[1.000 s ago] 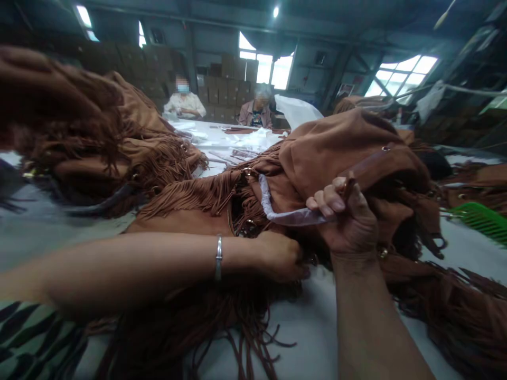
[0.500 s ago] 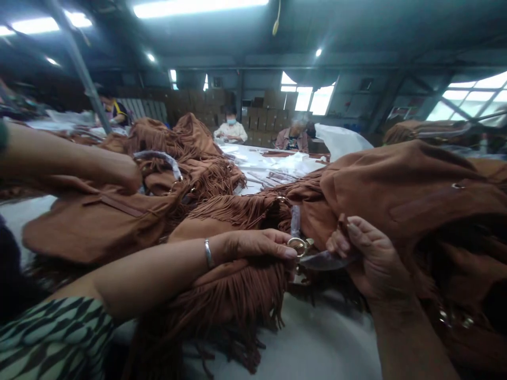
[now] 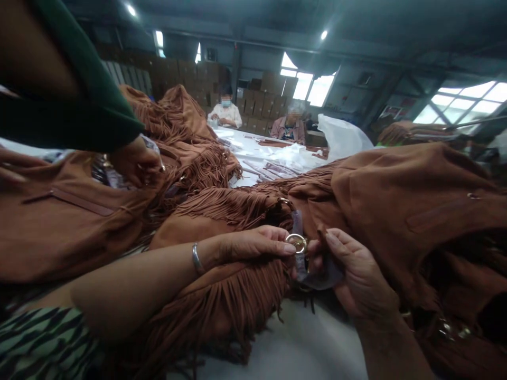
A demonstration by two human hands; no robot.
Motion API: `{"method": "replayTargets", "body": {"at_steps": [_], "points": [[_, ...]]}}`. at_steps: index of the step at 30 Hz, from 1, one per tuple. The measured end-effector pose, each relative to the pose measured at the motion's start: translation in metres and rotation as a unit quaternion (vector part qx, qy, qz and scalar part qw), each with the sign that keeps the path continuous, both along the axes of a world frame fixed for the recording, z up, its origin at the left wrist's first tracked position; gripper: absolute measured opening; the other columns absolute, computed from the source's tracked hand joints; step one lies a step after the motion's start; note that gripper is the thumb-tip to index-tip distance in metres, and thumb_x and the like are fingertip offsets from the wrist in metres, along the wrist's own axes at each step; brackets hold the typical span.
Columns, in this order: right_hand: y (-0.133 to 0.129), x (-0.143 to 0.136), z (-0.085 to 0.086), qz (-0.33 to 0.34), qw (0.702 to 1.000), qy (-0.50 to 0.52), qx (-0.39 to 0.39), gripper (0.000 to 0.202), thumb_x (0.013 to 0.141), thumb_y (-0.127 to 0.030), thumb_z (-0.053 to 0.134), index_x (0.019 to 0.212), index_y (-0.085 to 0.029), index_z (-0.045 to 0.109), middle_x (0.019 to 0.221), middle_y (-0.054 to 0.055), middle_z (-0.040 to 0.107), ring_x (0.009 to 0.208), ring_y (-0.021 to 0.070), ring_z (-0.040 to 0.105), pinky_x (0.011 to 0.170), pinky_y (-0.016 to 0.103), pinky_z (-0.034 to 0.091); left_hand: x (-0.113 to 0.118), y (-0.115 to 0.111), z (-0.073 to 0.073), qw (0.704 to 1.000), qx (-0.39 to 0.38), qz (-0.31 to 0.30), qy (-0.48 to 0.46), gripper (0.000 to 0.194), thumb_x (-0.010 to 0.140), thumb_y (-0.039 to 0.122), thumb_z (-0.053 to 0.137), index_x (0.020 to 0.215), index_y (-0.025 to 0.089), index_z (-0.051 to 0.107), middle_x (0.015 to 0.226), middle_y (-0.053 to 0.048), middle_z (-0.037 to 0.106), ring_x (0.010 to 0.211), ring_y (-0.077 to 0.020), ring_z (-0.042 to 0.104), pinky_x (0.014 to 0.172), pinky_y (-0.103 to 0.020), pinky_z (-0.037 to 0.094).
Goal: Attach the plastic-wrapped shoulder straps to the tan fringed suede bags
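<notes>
Thumb and fingers of my left hand [image 3: 267, 243] pinch a round gold metal ring [image 3: 296, 244]. A clear plastic-wrapped strap [image 3: 301, 264] hangs just below the ring. Close by on the right, my right hand [image 3: 350, 264] is closed on a small brown strip [image 3: 322, 237], its fingertips almost at the ring. Under my left forearm lies a brown fringed bag [image 3: 222, 295], its long tassels spreading over the white table [image 3: 317, 343].
A large brown bag [image 3: 396, 195] fills the right side. At left, another person's hand [image 3: 137, 161] in a green sleeve reaches into a brown bag [image 3: 75, 227]. Fringed bags [image 3: 178, 126] are piled behind. Two people [image 3: 225, 113] sit across the table.
The view has shifted. My right hand has come closer to the ring, which now faces the camera more. At left, the other person's arm has moved, and the bag there sits nearer.
</notes>
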State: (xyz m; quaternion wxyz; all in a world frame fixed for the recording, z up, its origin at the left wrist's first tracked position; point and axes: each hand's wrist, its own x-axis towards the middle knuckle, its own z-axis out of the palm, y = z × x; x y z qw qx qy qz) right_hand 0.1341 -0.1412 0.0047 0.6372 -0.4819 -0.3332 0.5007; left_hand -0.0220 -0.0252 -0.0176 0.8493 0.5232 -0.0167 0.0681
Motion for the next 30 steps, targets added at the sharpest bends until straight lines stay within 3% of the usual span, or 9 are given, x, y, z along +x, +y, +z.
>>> {"method": "replayTargets", "body": {"at_steps": [9,13,18,22,27,30], "points": [[0.005,-0.005,-0.003,-0.033,0.999,-0.027,-0.034,0.026,0.072,-0.038,0.074,0.070,-0.016,0.061,0.053,0.000,0.059,0.043,0.0088,0.049,0.041,0.019,0.043,0.001,0.003,-0.004,0.999,-0.009,-0.012,0.032,0.035,0.068,0.031,0.078,0.086,0.010,0.056,0.076,-0.001,0.060,0.065,-0.0085,0.057,0.069,-0.023,0.042],[0.005,-0.008,-0.002,-0.040,0.997,-0.050,-0.034,0.027,0.072,-0.038,0.074,0.068,-0.016,0.059,0.050,-0.002,0.056,0.041,0.0072,0.045,0.038,0.016,0.039,0.002,0.001,-0.005,0.998,-0.001,-0.038,0.050,0.036,0.069,0.034,0.077,0.086,0.010,0.056,0.073,-0.003,0.061,0.066,-0.0110,0.058,0.070,-0.026,0.045],[0.001,-0.009,-0.002,-0.016,0.997,-0.068,-0.043,0.026,0.074,-0.039,0.072,0.069,-0.017,0.058,0.049,-0.003,0.054,0.040,0.0064,0.044,0.038,0.015,0.037,-0.002,-0.002,-0.003,0.999,0.007,0.040,0.030,0.043,0.070,0.024,0.076,0.101,0.014,0.048,0.080,0.000,0.060,0.069,-0.0082,0.058,0.073,-0.024,0.045],[0.001,-0.010,-0.001,-0.013,0.995,-0.079,-0.061,0.028,0.072,-0.040,0.074,0.073,-0.017,0.059,0.048,-0.003,0.055,0.039,0.0067,0.044,0.037,0.015,0.035,-0.006,-0.004,0.001,0.990,0.112,0.085,-0.003,0.061,0.076,0.020,0.069,0.125,0.022,0.033,0.087,0.000,0.057,0.071,-0.0089,0.057,0.071,-0.025,0.045],[0.003,-0.016,-0.001,-0.041,0.996,-0.043,-0.063,0.030,0.064,-0.036,0.080,0.073,-0.016,0.059,0.055,-0.003,0.059,0.041,0.0051,0.045,0.039,0.015,0.038,-0.008,-0.009,0.007,0.944,0.295,0.146,-0.015,0.050,0.081,0.020,0.062,0.125,0.017,0.037,0.097,-0.005,0.056,0.087,-0.0134,0.055,0.076,-0.026,0.044],[0.004,-0.025,-0.003,-0.078,0.996,-0.038,-0.036,0.030,0.063,-0.034,0.081,0.075,-0.016,0.060,0.058,-0.002,0.060,0.043,0.0054,0.047,0.039,0.015,0.039,-0.009,-0.010,0.005,0.921,0.347,0.176,0.004,0.043,0.084,0.026,0.059,0.121,0.015,0.041,0.096,-0.006,0.057,0.086,-0.0143,0.055,0.073,-0.025,0.043]]}}
